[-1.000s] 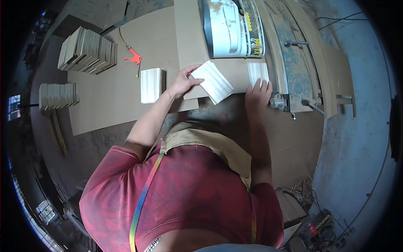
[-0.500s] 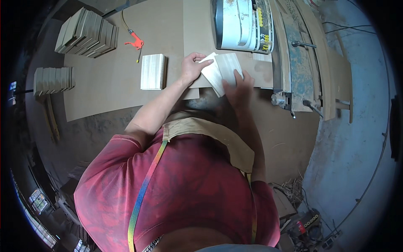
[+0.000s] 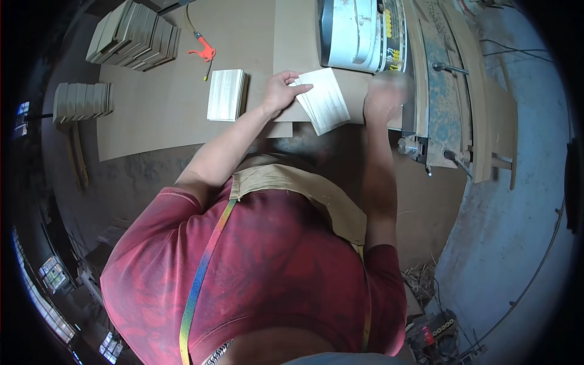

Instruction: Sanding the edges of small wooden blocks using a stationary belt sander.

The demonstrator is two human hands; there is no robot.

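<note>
- Workbench [image 3: 152, 131], covered in brown board, carried everything.
- White stack of thin pieces [image 3: 225, 95] lay flat near its middle.
- Fanned pale sheets [image 3: 325, 100] rested near the front edge.
- Two grey-brown stacks [image 3: 135, 35] [image 3: 83, 100] sat at left.
- Orange tool [image 3: 202, 52] lay between stacks.
- Grey machine [image 3: 362, 33] stood at the far side.

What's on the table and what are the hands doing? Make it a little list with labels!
left hand: left hand rests on a fanned stack of pale wood pieces
right hand: right hand, blurred, beside that stack, near the machine
table: brown board surface
other stack: neat pale stack left of the hands
far left: darker wood piles
tool: orange-handled tool
</note>
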